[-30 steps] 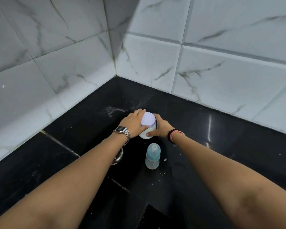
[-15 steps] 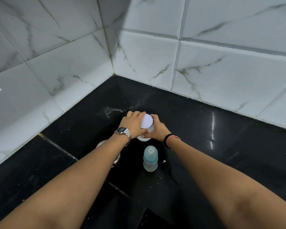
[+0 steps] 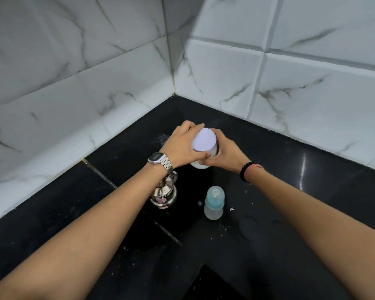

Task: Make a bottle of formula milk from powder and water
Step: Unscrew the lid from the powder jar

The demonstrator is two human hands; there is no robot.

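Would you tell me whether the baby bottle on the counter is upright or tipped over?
Upright: the baby bottle stands on its base on the black counter, teat end up, untouched by either hand.

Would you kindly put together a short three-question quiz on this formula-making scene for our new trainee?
1. True or false: both the left hand and the right hand grip the white jar.
2. Multiple choice: where does the baby bottle stand? A) inside the steel pot, B) upright on the black counter, nearer the person than the jar, C) lying on its side against the wall.
3. Fill in: the shiny steel pot stands partly under the ____ forearm.

Key: 1 true; 2 B; 3 left.
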